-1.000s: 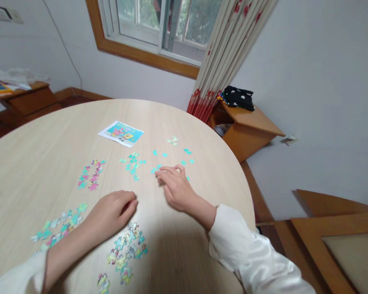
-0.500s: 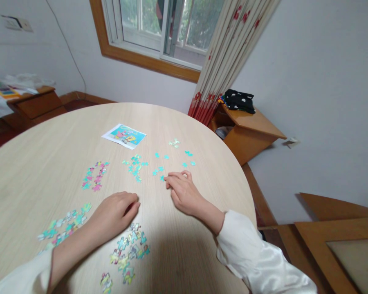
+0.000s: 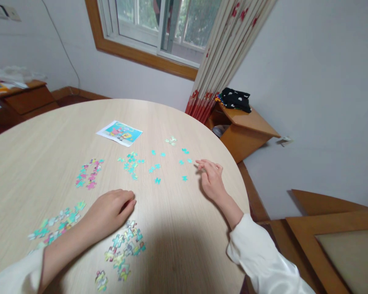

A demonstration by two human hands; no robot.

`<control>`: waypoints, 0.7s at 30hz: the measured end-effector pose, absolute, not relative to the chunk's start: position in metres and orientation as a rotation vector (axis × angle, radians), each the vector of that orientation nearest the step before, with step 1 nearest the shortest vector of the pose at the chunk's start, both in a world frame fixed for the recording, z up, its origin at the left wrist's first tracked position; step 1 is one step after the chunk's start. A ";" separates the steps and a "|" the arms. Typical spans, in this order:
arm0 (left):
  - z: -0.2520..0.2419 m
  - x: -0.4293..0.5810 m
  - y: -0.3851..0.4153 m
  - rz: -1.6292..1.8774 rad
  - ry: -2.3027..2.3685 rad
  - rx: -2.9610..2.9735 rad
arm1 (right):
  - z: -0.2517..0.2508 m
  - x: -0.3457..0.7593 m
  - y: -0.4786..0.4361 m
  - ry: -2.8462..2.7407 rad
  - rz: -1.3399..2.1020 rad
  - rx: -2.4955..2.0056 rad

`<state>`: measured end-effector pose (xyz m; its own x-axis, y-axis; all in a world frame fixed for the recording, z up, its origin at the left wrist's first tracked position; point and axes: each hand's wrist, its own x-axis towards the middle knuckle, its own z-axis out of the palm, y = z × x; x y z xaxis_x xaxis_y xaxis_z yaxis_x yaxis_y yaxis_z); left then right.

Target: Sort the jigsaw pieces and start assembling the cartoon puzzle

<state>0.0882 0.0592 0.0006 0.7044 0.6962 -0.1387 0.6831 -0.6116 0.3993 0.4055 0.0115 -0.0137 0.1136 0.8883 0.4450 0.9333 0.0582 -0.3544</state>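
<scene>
My right hand (image 3: 211,176) hovers at the right of the round table, fingers stretched and apart, with nothing visible in it. Just left of its fingertips lies a turquoise puzzle piece (image 3: 189,161), and nearer me is another turquoise piece (image 3: 184,178). My left hand (image 3: 114,209) rests on the table, fingers curled in. Close below it is a group of mixed-colour puzzle pieces (image 3: 129,248); a green and blue group (image 3: 61,220) lies partly behind its forearm. A denser turquoise cluster (image 3: 130,166) sits beyond the left hand.
A printed cartoon picture (image 3: 121,133) lies toward the far side of the table (image 3: 165,220). Pink and turquoise pieces (image 3: 92,178) form a ring at left. Pale green pieces (image 3: 171,141) sit farther back. A wooden cabinet (image 3: 248,130) with black cloth stands beyond the right edge.
My right hand has moved right, away from the turquoise piece near its fingertips. Another turquoise piece now shows where the hand was. My left hand stays resting; the view has shifted slightly.
</scene>
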 end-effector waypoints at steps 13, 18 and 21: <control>-0.003 0.087 0.058 0.197 1.036 2.486 | -0.018 0.401 -0.031 -2.004 -0.252 -1.794; -0.001 0.090 0.054 0.326 1.127 2.413 | -0.018 0.360 -0.063 -2.252 -0.048 -1.434; 0.000 0.090 0.054 0.413 1.191 2.368 | -0.014 0.332 -0.043 -2.426 0.103 -1.260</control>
